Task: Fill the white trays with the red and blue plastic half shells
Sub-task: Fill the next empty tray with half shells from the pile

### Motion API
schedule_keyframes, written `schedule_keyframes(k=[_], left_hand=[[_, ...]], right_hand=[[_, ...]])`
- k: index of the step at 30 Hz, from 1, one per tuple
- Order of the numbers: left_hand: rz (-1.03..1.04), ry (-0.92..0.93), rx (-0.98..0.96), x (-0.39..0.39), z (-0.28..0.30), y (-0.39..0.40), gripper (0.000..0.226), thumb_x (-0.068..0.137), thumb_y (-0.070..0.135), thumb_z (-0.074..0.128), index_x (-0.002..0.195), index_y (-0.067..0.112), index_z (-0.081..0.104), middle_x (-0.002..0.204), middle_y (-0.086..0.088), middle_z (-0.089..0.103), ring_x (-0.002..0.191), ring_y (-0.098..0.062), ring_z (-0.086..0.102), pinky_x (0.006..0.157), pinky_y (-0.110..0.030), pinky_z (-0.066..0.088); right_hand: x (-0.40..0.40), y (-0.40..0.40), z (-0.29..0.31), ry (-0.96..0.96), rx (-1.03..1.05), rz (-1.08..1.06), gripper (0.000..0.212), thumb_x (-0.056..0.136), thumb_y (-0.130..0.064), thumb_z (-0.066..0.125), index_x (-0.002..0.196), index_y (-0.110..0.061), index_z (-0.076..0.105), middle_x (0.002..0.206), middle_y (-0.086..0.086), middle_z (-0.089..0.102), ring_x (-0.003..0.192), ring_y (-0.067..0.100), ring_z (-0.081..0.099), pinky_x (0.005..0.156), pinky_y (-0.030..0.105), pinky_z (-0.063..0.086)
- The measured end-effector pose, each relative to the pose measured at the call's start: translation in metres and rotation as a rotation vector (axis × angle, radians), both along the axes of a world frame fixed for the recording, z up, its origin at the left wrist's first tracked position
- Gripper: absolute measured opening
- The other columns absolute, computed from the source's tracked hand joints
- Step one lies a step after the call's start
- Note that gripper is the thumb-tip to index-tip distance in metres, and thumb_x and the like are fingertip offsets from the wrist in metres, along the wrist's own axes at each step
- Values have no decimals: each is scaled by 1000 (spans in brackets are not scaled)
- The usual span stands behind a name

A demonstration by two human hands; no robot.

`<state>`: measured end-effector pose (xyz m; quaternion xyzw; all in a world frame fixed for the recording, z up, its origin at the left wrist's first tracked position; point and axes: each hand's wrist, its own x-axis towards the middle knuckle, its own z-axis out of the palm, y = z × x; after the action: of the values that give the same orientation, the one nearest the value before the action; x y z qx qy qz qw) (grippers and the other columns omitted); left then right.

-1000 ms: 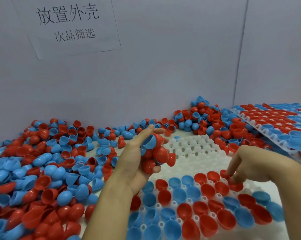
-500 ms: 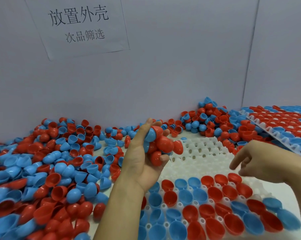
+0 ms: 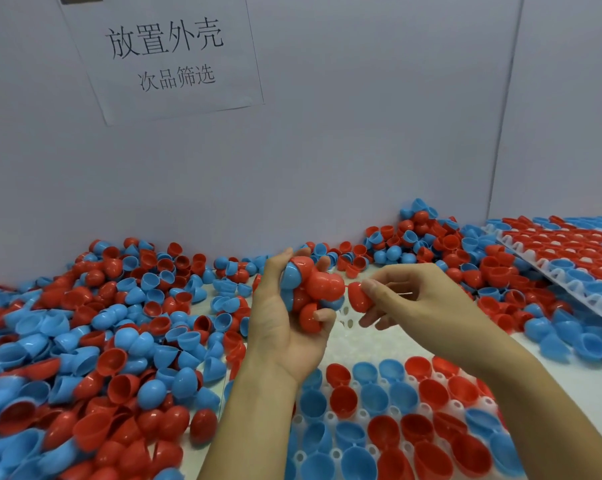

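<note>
left hand (image 3: 285, 327): bare, no glove, ring or watch
right hand (image 3: 410, 299): bare, no glove or ring
forearms: bare, no sleeves in view

The right hand (image 3: 410, 299) has left the tray (image 3: 361, 344). One second ago its fingers pressed a red shell into a cup near the far end of the filled rows; half a second ago it was lifted, with nothing in it. Now it is raised beside the left hand (image 3: 285, 320) and pinches a red shell (image 3: 358, 297) between thumb and fingers, just next to the handful (image 3: 310, 292) in the left grip. The left hand has turned a little more upright. The camera view has also moved: the wall sign (image 3: 164, 53) now appears lower and more to the right.
</note>
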<state>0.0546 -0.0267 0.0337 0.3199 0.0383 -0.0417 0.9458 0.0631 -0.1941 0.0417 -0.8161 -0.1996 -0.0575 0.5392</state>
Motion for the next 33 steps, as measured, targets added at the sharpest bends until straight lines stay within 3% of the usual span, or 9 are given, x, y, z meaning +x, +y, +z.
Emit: schedule_keyframes(k=[3,7,13,19,24,27,29,33], left_hand=[[77,31,3,4,-1,2,17,87,33,69,93,17,70,91,-8,70,65,-12,58,34,-17,35],[60,43,217,7,-5,3,19,88,34,69,90,15,67,80,-4,65,62,-9,49,32,-15,30],[-58,18,523,4,-8,-7,41,79,39,80,112,17,72,83,-4,72,53,-7,57,34,-17,33],[-68,6,574,3,-8,-7,32,80,40,80,104,20,78,80,-2,70,51,-7,58,36,-19,35],[-117,-39,669,2,-6,1,15,81,40,79,86,26,78,66,3,65,49,-7,55,36,-18,34],[-186,-63,769,0,-4,6,14,83,41,76,72,33,78,63,5,65,50,-6,54,37,-18,33],[-223,-82,820,0,-4,8,13,85,40,74,76,33,79,66,4,65,50,-6,52,37,-18,33],[-237,-90,843,0,-5,5,16,87,38,73,94,26,80,75,-1,68,49,-6,52,35,-18,32]], right_hand=[[1,-1,0,-43,35,-63,19,97,-26,59,87,-20,74,79,-9,75,75,6,72,66,16,57],[2,0,-1,-130,122,-165,16,96,-23,61,86,-22,74,81,-13,75,79,4,71,71,19,59],[4,4,-4,-206,148,-204,5,90,-26,69,88,-27,74,83,-13,74,81,4,71,72,21,58],[3,6,-5,-198,81,-132,18,90,-36,62,83,-27,76,75,-13,74,74,7,70,66,20,57],[2,1,-4,-207,71,-119,9,92,-15,67,93,-23,71,73,-8,74,66,9,72,63,17,55],[0,-3,-3,-207,-13,-69,25,85,-13,75,101,-31,68,73,-5,73,68,10,71,66,19,57],[-2,-2,-4,-260,-129,-74,29,84,-12,76,99,-37,71,77,-12,71,75,5,67,67,14,53],[0,2,-5,-315,-218,-125,28,87,-5,71,100,-30,76,85,-18,71,81,1,65,70,16,55]])
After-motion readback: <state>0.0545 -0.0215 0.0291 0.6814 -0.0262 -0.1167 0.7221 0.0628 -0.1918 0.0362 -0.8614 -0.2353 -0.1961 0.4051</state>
